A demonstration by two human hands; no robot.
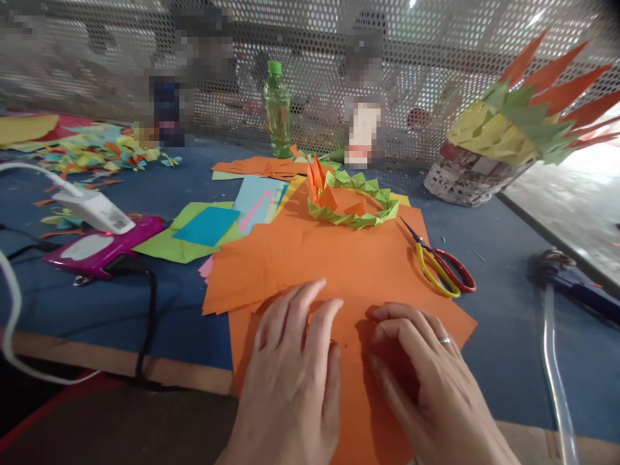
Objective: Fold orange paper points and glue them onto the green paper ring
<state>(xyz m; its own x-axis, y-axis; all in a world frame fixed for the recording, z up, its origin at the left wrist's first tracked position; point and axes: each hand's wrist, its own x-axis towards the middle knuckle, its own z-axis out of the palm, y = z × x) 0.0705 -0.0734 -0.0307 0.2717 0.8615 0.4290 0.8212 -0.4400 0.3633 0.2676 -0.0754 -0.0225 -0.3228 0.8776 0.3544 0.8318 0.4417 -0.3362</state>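
Note:
My left hand [295, 361] rests over a large sheet of orange paper [358, 258], fingers apart and slightly bent. Between its fingers shows a bit of an orange edge, perhaps a small folded piece; most of it is hidden. My right hand [421, 368], with a ring on one finger, hovers at or on the same sheet, its fingers curved and thumb apart, nothing visible in it. Beyond the hands sits a ring of folded green paper [372, 216] with orange points [316, 181] at its left. Scissors [438, 265] with one yellow and one red handle lie open at the right.
Green and blue paper squares [206, 226] lie left of the orange sheets. Further left are a magenta power strip [106, 245], a white charger [94, 210] and cables. Behind stand a green-capped bottle [278, 116] and a perforated metal screen [310, 45]. A spiky paper crown [513, 129] covers a basket [467, 174]; a glue gun [581, 287] lies right.

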